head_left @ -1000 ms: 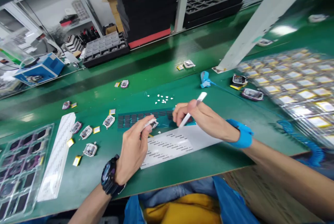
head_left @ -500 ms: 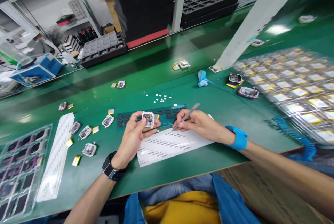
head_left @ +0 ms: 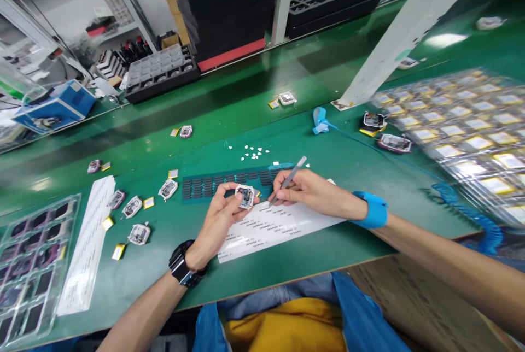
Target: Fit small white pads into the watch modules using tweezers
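Left hand (head_left: 217, 221) pinched 1 watch module (head_left: 245, 196); right hand (head_left: 305, 191) gripped tweezers (head_left: 287, 180), tip at label sheet (head_left: 270, 226). Label apparently not yet applied; 4 modules (head_left: 139, 233) waited left.

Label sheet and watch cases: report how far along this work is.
Done: cannot tell. In hand: left hand holds one watch case; right hand sets tweezers on the label sheet. Left: loose cases wait on the bench.

A small white-framed watch module (head_left: 245, 195) with dark circuitry showing – pinched in the left fingers (head_left: 229, 199), tilted up. Slim metal tweezers (head_left: 287, 179) in the right fingers (head_left: 287, 192) – tips angled down, just beside the module.
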Motion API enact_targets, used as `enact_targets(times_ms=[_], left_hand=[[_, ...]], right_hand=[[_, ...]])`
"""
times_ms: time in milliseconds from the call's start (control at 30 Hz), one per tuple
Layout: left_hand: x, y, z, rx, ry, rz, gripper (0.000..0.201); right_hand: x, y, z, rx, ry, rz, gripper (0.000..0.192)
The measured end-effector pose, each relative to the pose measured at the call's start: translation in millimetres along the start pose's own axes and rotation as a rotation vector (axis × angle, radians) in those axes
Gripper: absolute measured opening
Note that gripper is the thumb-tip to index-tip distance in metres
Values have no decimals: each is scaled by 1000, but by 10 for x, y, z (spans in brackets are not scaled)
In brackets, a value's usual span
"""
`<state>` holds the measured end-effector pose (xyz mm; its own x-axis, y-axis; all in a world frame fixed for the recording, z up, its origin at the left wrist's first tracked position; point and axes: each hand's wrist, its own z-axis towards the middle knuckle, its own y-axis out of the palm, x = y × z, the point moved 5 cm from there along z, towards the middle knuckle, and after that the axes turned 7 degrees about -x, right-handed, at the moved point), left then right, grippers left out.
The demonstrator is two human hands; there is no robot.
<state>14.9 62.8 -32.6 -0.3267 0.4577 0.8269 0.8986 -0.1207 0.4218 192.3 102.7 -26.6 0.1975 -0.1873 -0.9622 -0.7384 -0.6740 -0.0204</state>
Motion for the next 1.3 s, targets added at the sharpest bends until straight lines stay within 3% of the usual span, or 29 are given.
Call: enact_targets(times_ms=[400,567,733,833,1067,1300], left_hand=[[66,12,-25,-36,-8,-11,44],[132,17,-74,-37,-9,-44,35],[172,87,-148,-39,77,-70,39],[171,124,-190,-43,137,-55,50],[126,185,-231,-105,122,-170,50],[106,189,-237,-107,135,-207,50]], right_hand=[[-8,-45,-44,71,54,163,46],[-91,-12,-174,358,-83,235,43],[-182,309,-293,592,-288,295,36],[-188,493,-301,676,-342,284,34],[-150,647,-326,923,-405,185,30],[-173,736,-340,1005,-464,144,22]])
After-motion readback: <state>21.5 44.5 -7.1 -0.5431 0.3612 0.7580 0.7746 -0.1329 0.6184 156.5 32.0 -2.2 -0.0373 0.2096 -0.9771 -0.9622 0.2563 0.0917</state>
